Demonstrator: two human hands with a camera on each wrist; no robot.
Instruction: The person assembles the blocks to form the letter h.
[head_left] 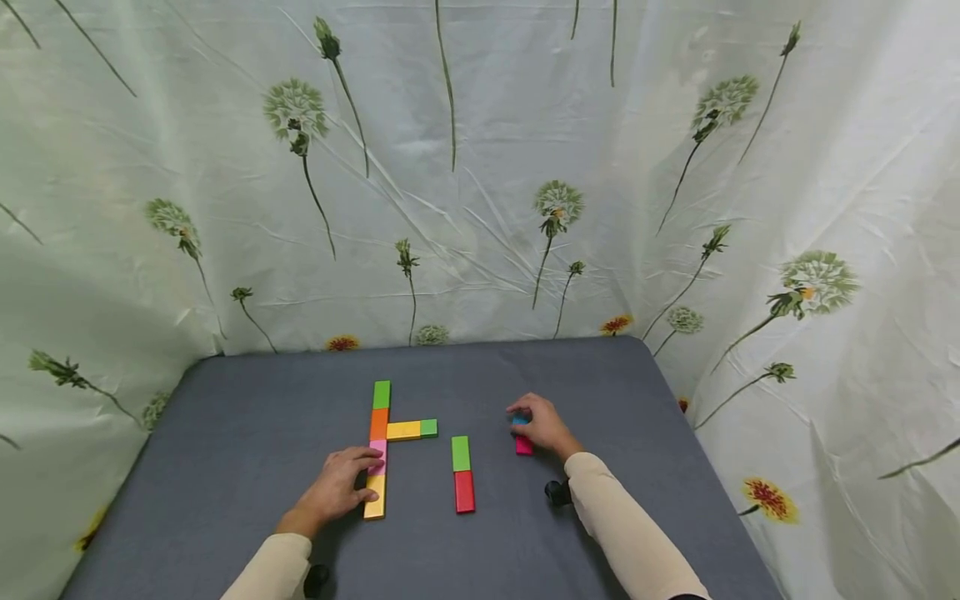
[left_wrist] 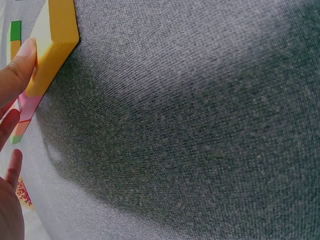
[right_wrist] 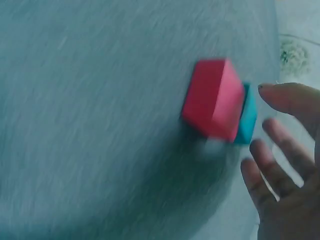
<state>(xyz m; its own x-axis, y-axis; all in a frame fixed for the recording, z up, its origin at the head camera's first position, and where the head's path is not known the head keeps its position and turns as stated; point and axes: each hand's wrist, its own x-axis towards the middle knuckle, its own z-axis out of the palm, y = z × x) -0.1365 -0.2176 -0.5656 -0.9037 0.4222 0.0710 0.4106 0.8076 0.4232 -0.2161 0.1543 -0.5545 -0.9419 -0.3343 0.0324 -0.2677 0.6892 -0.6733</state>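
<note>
My left hand (head_left: 341,483) lies over a row of flat blocks, fingers across the pink block (head_left: 378,447) and thumb touching the yellow block (left_wrist: 42,65) at its near end. Farther up that row come an orange block (head_left: 379,423) and a green block (head_left: 382,394). A second yellow block (head_left: 403,431) and a small green block (head_left: 428,428) branch rightward. My right hand (head_left: 546,427) hovers by a blue block (right_wrist: 246,117) and a pinkish-red block (right_wrist: 212,100) joined end to end. In the right wrist view its thumb and fingers are spread, apart from both blocks.
Between the hands, a green block (head_left: 461,453) and a red block (head_left: 464,492) lie end to end. Everything sits on a dark grey cloth-covered table (head_left: 247,433). A white curtain (head_left: 480,200) with dandelion prints hangs behind the table and at its sides.
</note>
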